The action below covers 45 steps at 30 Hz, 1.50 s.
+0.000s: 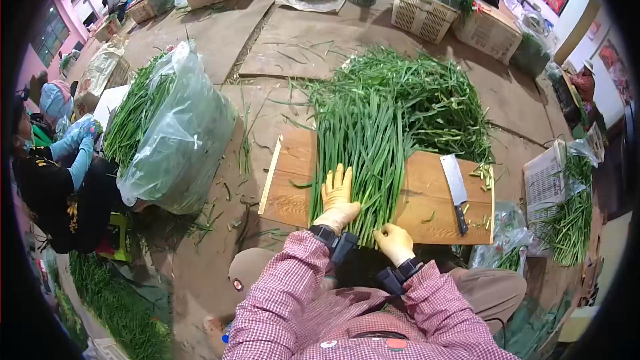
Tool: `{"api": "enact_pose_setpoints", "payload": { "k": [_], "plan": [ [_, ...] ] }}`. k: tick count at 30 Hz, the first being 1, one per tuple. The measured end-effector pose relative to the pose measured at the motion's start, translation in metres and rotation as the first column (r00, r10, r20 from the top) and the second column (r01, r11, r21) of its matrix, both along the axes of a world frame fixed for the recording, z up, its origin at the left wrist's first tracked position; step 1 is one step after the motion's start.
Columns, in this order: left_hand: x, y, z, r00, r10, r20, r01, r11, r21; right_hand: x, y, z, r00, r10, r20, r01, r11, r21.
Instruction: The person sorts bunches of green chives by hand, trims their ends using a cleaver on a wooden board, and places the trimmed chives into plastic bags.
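A thick bundle of long, flat-leaved greens that look like garlic chives point(363, 140) lies lengthwise across a wooden board point(290, 180), leaves away from me and stalk ends toward my lap. My left hand point(338, 198), in a yellowish glove, rests flat on the left side of the bundle with fingers spread. At the lower right of the stalk ends is my right hand point(394, 243), gloved too, its fingers curled in against them; what is inside the fingers is hidden. On the board's right part lies a cleaver point(455, 190), handle toward me, beside cut stalk pieces point(483, 173).
More loose greens point(433, 93) are heaped beyond the board. A large plastic bag of greens point(177, 140) stands at left, near a seated person point(63, 173). White crates point(543, 183) and a clear bag point(503, 233) are at right. Several boxes and another crate point(417, 10) line the back.
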<state>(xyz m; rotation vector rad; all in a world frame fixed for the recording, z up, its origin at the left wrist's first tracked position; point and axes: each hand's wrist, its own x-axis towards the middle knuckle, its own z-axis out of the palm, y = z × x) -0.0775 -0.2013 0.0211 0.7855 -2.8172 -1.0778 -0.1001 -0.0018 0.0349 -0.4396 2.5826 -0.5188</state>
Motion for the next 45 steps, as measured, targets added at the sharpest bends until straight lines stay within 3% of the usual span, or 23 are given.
{"api": "enact_pose_setpoints", "payload": {
  "k": [2,6,9,11,15,23,25,27,28,29,30,31,33,34,35,36,37,38,39,40,42,43,45],
  "plan": [
    [0.0,0.001,0.003,1.0,0.002,0.013,-0.003,1.0,0.007,-0.006,0.007,0.002,0.998,0.002,0.066,0.001,0.999,-0.046],
    [-0.001,0.002,0.002,1.0,0.005,0.013,-0.005,0.999,-0.036,-0.014,0.013,0.003,0.897,-0.072,0.436,0.177,0.962,-0.207],
    [0.0,0.001,0.005,1.0,0.001,0.023,0.0,0.999,-0.038,-0.006,0.015,0.0,0.997,-0.048,0.053,0.055,0.989,-0.14],
    [0.0,0.002,0.002,1.0,0.005,0.013,-0.004,1.0,-0.027,-0.001,0.008,0.008,0.996,-0.077,-0.047,0.077,0.997,-0.015],
    [-0.002,0.005,0.015,0.991,-0.002,0.133,0.008,0.999,-0.045,0.002,0.007,0.0,0.955,-0.006,-0.297,-0.017,0.997,-0.075],
    [0.0,0.007,0.015,0.996,0.011,0.09,-0.006,0.999,-0.053,-0.015,0.006,-0.035,0.853,0.207,-0.479,-0.249,0.968,-0.025],
    [-0.002,0.008,0.016,0.993,0.011,0.12,0.0,0.996,-0.093,-0.018,0.002,-0.026,0.921,0.186,-0.343,-0.196,0.981,0.005],
    [-0.002,0.008,0.013,0.995,0.012,0.103,-0.002,0.995,-0.097,-0.027,0.006,-0.028,0.977,0.079,-0.199,-0.117,0.975,-0.189],
    [-0.002,0.008,0.013,0.995,0.011,0.101,-0.002,0.995,-0.097,-0.034,0.008,-0.026,0.987,-0.045,0.152,0.101,0.916,-0.388],
    [-0.001,0.008,0.015,0.997,0.014,0.076,-0.008,0.996,-0.086,-0.041,0.01,-0.024,0.863,-0.089,0.497,0.362,0.796,-0.486],
    [-0.002,0.008,0.016,0.996,0.011,0.094,-0.003,0.996,-0.087,-0.046,0.012,-0.013,0.729,-0.12,0.674,0.564,0.663,-0.492],
    [-0.002,0.008,0.017,0.994,0.013,0.111,-0.003,0.996,-0.089,-0.053,0.019,0.001,0.752,-0.053,0.657,0.532,0.636,-0.559],
    [-0.003,0.008,0.017,0.993,0.011,0.114,0.0,0.995,-0.099,-0.059,0.037,0.029,0.628,0.173,0.759,0.662,0.394,-0.638],
    [-0.003,0.007,0.014,0.996,0.014,0.094,-0.004,0.994,-0.107,-0.062,0.055,0.036,0.58,0.259,0.772,0.679,0.369,-0.634],
    [-0.002,0.008,0.011,0.997,0.014,0.076,-0.005,0.994,-0.113,-0.061,0.069,0.04,0.557,0.339,0.758,0.649,0.393,-0.652],
    [-0.001,0.009,0.011,0.998,0.016,0.054,-0.009,0.992,-0.123,-0.054,0.075,0.05,0.481,0.374,0.793,0.429,0.688,-0.585],
    [-0.001,0.008,0.012,0.997,0.008,0.074,0.002,0.992,-0.129,-0.05,0.08,0.062,0.406,0.38,0.831,0.128,0.877,-0.463],
    [-0.002,0.007,0.015,0.996,0.0,0.09,0.01,0.994,-0.108,-0.041,0.088,0.066,0.635,0.498,0.591,-0.429,0.863,-0.266],
    [-0.002,0.007,0.02,0.994,0.0,0.108,0.009,0.996,-0.086,-0.027,0.098,0.064,0.648,0.697,0.307,-0.758,0.629,0.172],
    [-0.004,0.007,0.019,0.99,0.005,0.14,0.008,0.995,-0.095,-0.021,0.095,0.054,0.658,0.746,0.097,-0.675,0.529,0.515],
    [-0.002,0.011,0.016,0.99,0.009,0.144,0.005,0.995,-0.095,-0.018,0.087,0.045,0.87,0.461,-0.176,-0.47,0.883,-0.011],
    [-0.004,0.009,0.018,0.99,0.015,0.14,0.0,0.994,-0.106,-0.014,0.074,0.045,0.939,0.26,-0.226,-0.327,0.882,-0.341],
    [-0.003,0.01,0.02,0.993,0.018,0.117,-0.006,0.995,-0.104,-0.007,0.044,0.041,0.891,0.222,-0.396,-0.388,0.827,-0.408]
  ]
}}
